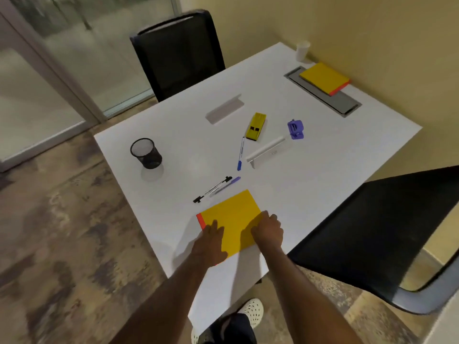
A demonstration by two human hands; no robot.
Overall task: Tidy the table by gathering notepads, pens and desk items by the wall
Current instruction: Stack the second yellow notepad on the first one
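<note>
Both hands on the near yellow notepad (232,220) at the table's (323,170) front edge: left hand (211,240) flat on its left side, right hand (267,230) curled over its right edge. Wall and second notepad (324,78) far ahead-right, across the pens (216,188). Long diagonal reach, favouring the right hand.

Smooth white table, matt yellow pads

The table (323,155) looked smooth and faintly glossy; the near notepad (233,217) had a matt paper cover; the pen cup (146,153) was black wire mesh; the far chair (177,53) had dark mesh fabric.
</note>
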